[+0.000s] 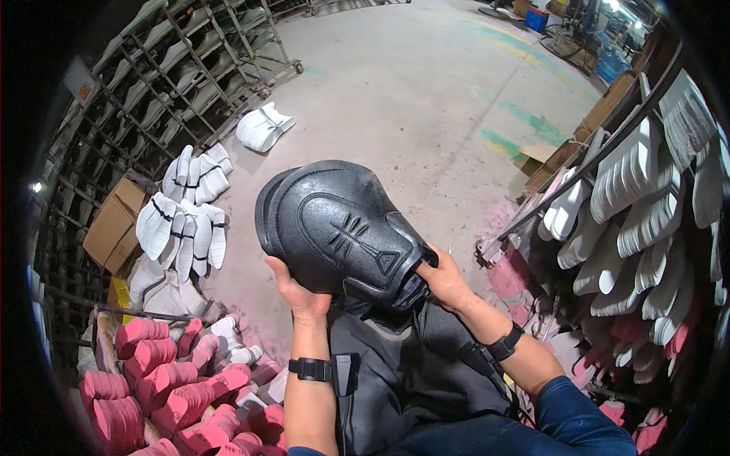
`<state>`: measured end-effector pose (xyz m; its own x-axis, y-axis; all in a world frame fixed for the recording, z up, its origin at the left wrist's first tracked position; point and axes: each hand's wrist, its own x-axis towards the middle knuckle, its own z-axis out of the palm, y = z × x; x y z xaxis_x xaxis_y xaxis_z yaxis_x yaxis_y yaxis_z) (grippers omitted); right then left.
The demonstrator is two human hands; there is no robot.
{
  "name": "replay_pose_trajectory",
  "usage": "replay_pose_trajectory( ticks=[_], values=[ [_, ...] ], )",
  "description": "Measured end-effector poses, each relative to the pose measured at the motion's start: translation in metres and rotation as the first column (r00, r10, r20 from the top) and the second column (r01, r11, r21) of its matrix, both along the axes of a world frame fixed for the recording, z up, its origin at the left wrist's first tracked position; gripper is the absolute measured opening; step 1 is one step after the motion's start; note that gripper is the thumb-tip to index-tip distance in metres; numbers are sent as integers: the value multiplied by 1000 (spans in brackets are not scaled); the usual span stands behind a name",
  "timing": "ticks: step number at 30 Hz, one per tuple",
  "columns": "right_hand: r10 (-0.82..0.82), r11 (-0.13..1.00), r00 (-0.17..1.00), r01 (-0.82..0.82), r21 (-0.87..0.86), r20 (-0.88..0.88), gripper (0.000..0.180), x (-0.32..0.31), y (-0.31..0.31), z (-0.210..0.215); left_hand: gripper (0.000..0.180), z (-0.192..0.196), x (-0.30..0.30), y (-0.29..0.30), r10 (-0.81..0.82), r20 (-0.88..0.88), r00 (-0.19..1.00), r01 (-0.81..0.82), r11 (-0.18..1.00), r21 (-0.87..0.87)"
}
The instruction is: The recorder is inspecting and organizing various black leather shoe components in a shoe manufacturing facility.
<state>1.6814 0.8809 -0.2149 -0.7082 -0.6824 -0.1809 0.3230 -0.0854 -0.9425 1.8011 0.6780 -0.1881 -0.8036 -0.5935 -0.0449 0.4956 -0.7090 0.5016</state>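
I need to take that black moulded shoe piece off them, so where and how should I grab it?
Probably grip the black shoe piece by its rounded upper-left rim, coming from the far side: that edge is bare, while the left hand cups its underside and the right hand pinches its narrow end.

Footwear factory floor — bare concrete floor [426, 91] with painted markings, metal racks [190, 68] of shoe parts, bundled white soles [186, 228], stacked pink soles [175, 387], cardboard boxes [114, 224], and white soles hung on a rack [646, 190].
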Motion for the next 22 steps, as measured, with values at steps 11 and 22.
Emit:
replay_pose_trajectory(
  ticks=[11, 22],
  values=[
    [-18, 999, 997, 22, -48, 81, 40, -4, 10, -6, 70, -5, -3, -12, 128, 88, 988, -132, 991, 35],
    [-257, 947, 929, 298, -122, 267, 43, -48, 64, -10, 68, -3, 9, -27, 368, 54, 928, -370, 928, 40]
  ],
)
